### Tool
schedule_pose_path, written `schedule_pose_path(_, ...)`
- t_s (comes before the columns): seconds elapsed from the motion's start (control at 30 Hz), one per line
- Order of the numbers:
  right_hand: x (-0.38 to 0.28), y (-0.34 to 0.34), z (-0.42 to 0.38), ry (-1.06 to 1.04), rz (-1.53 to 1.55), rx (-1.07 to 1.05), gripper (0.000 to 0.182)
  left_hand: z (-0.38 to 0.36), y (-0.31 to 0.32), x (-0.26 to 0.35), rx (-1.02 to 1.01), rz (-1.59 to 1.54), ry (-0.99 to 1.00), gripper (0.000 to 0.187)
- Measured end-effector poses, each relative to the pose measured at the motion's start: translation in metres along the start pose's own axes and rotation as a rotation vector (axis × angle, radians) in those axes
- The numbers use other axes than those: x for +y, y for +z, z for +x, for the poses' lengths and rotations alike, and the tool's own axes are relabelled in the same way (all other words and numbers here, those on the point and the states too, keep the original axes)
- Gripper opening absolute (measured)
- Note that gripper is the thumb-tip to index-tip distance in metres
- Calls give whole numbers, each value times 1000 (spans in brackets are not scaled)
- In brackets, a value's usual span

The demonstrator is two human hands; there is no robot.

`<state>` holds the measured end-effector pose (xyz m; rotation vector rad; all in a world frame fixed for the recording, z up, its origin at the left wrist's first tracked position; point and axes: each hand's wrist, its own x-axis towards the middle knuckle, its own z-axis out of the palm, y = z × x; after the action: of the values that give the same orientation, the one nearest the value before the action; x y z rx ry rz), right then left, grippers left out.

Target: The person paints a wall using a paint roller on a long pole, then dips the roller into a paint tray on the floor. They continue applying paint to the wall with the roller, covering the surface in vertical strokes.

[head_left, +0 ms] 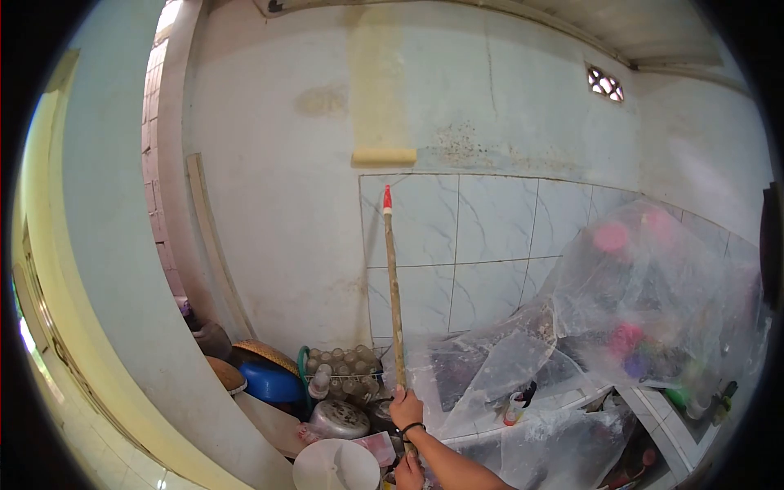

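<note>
A paint roller (384, 156) with a pale yellow sleeve rests against the wall, just above the top edge of the tiles. Its red handle is fixed to a long wooden pole (394, 294) that runs down toward me. My right hand (406, 408), with a dark band at the wrist, is wrapped round the pole. Lower down, my left hand (409, 472) is closed round the pole's bottom part, partly cut off by the frame edge. A wet yellowish paint strip (377, 73) runs up the wall above the roller.
Clear plastic sheeting (506, 367) drapes the tiled counter at right. Crates of glass jars (343, 363), a blue basin (268, 382), a metal pot lid (339, 418) and a white bucket (336, 465) crowd the floor below. A pillar (122, 204) stands close at left.
</note>
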<state>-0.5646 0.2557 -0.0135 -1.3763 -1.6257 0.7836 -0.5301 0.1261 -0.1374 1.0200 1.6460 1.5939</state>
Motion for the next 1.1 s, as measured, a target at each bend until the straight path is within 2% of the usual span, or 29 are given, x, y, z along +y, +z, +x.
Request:
schedule_pose_path(0.2, 17, 5, -14, 49, -41, -35, 46, -4, 0, 1, -5, 50, -32, 70)
schedule_pose_path(0.27, 16, 7, -12, 5, -25, -14, 44, -3, -2, 1, -8, 58, -38, 70)
schedule_pose_path(0.5, -29, -3, 19, -14, 13, -24, 49, 25, -9, 24, -37, 52, -65, 71)
schedule_pose_path(0.53, -39, -5, 26, -6, 12, -34, 49, 32, -12, 38, -25, 56, -62, 71)
schedule_pose_path(0.63, -72, -13, 50, -4, 19, -47, 50, 53, -9, 77, 124, 81, 47, 43)
schedule_pose_path(0.73, -106, -23, 73, -43, 26, -32, 50, 77, -9, 105, 102, 27, -1, 44)
schedule_pose_path(0.77, -117, -28, 81, -54, 26, -29, 50, 83, -8, 119, 121, 54, 57, 44)
schedule_pose_path(0.87, -146, -40, 105, -69, 38, -12, 51, 93, -6, 167, 72, -86, 37, 44)
schedule_pose_path(0.9, -156, -44, 112, -72, 46, -6, 51, 96, -5, 183, 92, -76, 103, 44)
schedule_pose_path(1.1, -222, -75, 154, -123, 84, -16, 53, 138, -2, 241, 32, -152, 124, 45)
